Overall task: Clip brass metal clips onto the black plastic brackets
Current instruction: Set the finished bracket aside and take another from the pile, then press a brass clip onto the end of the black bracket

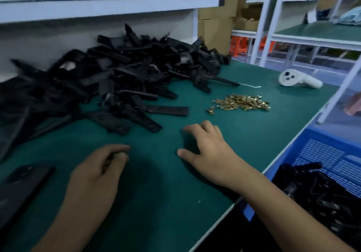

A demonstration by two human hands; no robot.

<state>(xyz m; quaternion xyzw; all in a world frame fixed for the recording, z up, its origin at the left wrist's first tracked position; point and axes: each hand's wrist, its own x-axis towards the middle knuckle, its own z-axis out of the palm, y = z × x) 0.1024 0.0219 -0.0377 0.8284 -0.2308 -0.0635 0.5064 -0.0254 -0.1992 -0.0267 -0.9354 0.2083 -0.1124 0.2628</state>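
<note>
A green bench mat runs under white shelving, with cartons and more racks behind. The right hand is low over the mat with its fingers spread and loosely bent and the thumb out to the side; it holds nothing, and whether the fingertips actually rest on the mat cannot be told. The left hand is curled, thumb against the bent fingers; something small and dark may sit in that pinch, but the blur does not let it be made out. Just beyond the right hand, further up the mat, lies the heap of brass clips, a few strays at its near edge. To the left and behind is the large tangled pile of black brackets, its nearest pieces lying flat close to both hands, and one more bracket sits at the near left. A blue crate off the right edge holds dark parts, probably finished ones. A white handheld device lies at the far right. The step looks like fetching the next clip: the right hand would do well to pick a single stray from the near edge, not dig into the heap, while the left draws one flat bracket clear of the tangle.
</note>
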